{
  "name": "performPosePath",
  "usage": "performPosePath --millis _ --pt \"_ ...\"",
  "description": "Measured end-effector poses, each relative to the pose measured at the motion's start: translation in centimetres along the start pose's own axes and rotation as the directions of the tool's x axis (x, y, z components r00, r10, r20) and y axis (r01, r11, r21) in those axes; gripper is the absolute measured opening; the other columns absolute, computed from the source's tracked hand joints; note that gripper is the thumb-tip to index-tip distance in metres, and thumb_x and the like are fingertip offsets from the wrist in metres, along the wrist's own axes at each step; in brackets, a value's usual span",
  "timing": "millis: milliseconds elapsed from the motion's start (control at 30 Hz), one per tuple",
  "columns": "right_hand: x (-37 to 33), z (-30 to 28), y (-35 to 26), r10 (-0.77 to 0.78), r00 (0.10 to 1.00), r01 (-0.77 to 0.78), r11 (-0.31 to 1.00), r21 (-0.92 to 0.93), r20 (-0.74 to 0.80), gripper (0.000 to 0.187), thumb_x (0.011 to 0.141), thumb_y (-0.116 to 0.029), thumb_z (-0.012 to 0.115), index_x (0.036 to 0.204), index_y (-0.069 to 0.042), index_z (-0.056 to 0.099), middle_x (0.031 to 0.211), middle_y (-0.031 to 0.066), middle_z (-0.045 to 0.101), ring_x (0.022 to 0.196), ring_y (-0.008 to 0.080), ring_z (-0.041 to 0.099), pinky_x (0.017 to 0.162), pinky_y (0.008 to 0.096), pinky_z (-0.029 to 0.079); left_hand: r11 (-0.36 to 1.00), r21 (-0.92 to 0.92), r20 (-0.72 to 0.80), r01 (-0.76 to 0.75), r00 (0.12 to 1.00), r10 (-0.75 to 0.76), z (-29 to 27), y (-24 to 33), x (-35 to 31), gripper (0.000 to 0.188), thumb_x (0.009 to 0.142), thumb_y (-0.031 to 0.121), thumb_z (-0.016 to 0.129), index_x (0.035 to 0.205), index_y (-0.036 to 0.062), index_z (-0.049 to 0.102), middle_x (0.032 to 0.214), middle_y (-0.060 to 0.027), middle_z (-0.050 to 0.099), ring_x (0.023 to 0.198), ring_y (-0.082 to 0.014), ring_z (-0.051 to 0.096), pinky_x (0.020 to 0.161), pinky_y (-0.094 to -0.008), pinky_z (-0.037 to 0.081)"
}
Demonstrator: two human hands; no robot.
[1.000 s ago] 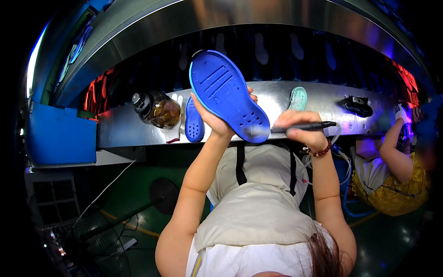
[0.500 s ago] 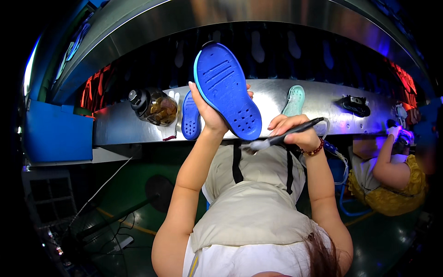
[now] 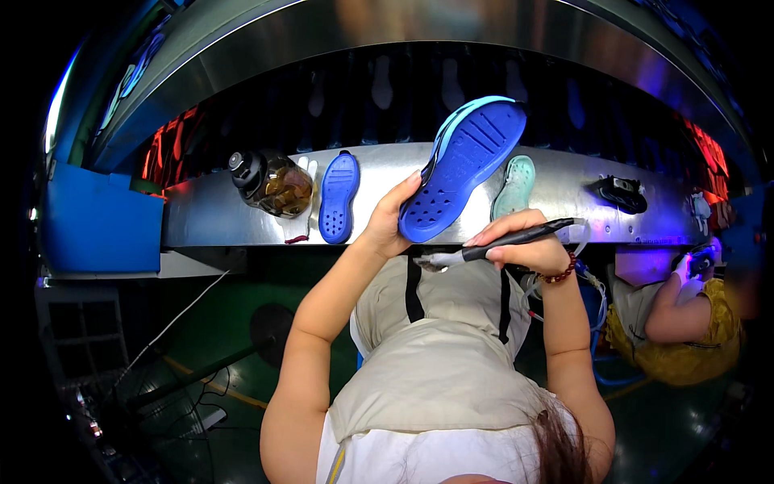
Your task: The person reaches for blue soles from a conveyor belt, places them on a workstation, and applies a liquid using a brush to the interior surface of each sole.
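Note:
My left hand is closed around the lower left edge of a blue shoe sole with a light-blue rim, held up over the bench edge. The sole leans to the right, its grooved and holed face toward me. Between the fingers of my right hand is a black-handled brush, with a thin tube by the handle's end. Its bristles point left, just below the sole and apart from it. A second blue sole lies on the bench left of my left hand; a mint-green sole lies beyond my right hand.
On the metal bench a bottle of brown liquid stands at left, and a black object sits at right. Dark shoe soles line the recess behind. A person in yellow works at far right. Cables run by my right arm.
My left hand has turned the sole so its upper end swings to the right, uncovering the second blue sole. My right hand with the brush has shifted slightly right and down.

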State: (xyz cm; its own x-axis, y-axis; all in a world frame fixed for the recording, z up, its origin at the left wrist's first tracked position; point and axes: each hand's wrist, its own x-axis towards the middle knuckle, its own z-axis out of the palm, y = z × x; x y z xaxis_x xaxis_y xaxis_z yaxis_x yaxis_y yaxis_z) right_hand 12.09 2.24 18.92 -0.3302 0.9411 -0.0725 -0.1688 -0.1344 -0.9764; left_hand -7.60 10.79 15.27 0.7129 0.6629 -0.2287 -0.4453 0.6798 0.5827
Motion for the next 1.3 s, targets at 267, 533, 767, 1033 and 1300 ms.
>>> performPosePath --millis 267,533,767,1033,1300 --pt "1.1 -1.0 -2.3 -0.169 0.885 0.374 0.815 -0.443 0.434 0.022 0.069 -0.007 0.068 0.088 0.002 0.062 0.088 0.0148 0.063 0.084 0.0227 0.062 0.075 0.0291 0.049 0.885 0.333 -0.052 0.326 0.943 -0.328 0.3 1.2 -0.1 0.042 0.085 0.029 0.047 0.111 -0.0029 0.048 0.098 -0.0151 0.058 0.083 -0.0179 0.059 0.073 -0.0289 0.050" --pt "0.9 -2.0 -3.5 -0.066 0.875 0.331 0.804 -0.494 0.479 0.017 0.072 -0.008 0.066 0.087 0.000 0.063 0.089 0.0111 0.064 0.083 0.0204 0.061 0.075 0.0290 0.048 0.731 0.548 -0.069 0.406 0.893 -0.445 1.0 2.7 -0.7 0.040 0.085 0.030 0.046 0.104 -0.0055 0.051 0.088 -0.0151 0.059 0.068 -0.0182 0.061 0.058 -0.0285 0.053" --pt "0.0 -2.5 -2.0 -0.109 0.953 0.220 0.889 -0.401 0.282 0.018 0.067 0.002 0.067 0.085 0.002 0.063 0.089 0.0147 0.063 0.088 0.0233 0.060 0.080 0.0318 0.047 0.767 0.558 0.026 0.317 0.917 -0.398 0.7 4.5 -1.9 0.048 0.082 0.037 0.048 0.106 -0.0044 0.051 0.090 -0.0181 0.059 0.069 -0.0228 0.061 0.059 -0.0316 0.052" --pt "-1.1 -2.8 -0.6 -0.140 0.990 0.144 0.944 -0.298 0.035 0.019 0.070 0.001 0.063 0.089 0.001 0.062 0.094 0.0128 0.062 0.087 0.0186 0.060 0.078 0.0264 0.047 0.850 0.426 -0.017 0.311 0.941 -0.337 -0.3 4.9 -2.7 0.052 0.080 0.039 0.051 0.106 -0.0051 0.051 0.090 -0.0192 0.059 0.072 -0.0257 0.061 0.056 -0.0362 0.053" --pt "-2.0 0.5 -1.7 -0.247 0.969 0.248 0.958 -0.146 0.023 0.018 0.067 0.000 0.065 0.085 0.004 0.062 0.088 0.0172 0.063 0.085 0.0228 0.061 0.079 0.0323 0.048 0.974 -0.226 0.290 -0.032 0.952 0.098 -4.0 1.9 -0.5 0.075 0.080 0.065 0.023 0.125 0.0079 0.039 0.123 -0.0148 0.044 0.108 -0.0311 0.047 0.090 -0.0479 0.038"
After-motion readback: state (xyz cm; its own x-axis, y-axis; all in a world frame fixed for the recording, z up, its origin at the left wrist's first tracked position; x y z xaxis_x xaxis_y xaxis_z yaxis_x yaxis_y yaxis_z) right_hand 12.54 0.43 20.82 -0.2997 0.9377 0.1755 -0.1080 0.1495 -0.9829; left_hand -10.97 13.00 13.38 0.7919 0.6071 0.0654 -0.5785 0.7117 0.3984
